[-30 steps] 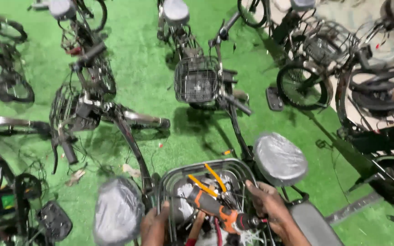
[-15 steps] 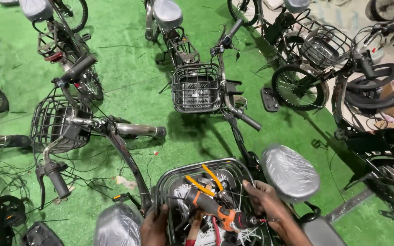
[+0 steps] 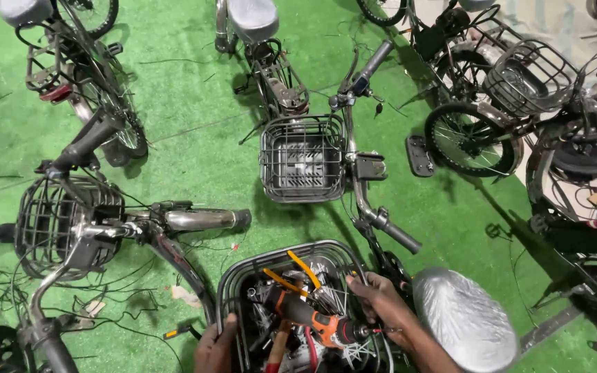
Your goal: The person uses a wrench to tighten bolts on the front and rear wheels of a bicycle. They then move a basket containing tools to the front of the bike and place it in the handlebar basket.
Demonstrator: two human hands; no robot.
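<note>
Orange-bodied drill [image 3: 312, 323] is seen lying inside the wire basket [image 3: 243, 273], whose right rim is gripped by the curled right hand [image 3: 381, 304] and front-left rim by the closed left hand [image 3: 215, 349].

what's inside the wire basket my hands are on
In the wire basket: an orange-and-black power drill, yellow-handled pliers, a red-handled tool and loose metal parts. Whatever lies beneath them is covered.

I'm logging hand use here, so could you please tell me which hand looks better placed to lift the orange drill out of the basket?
Probably the right hand: it lies beside the drill, while the left hand grips the basket rim.
</note>
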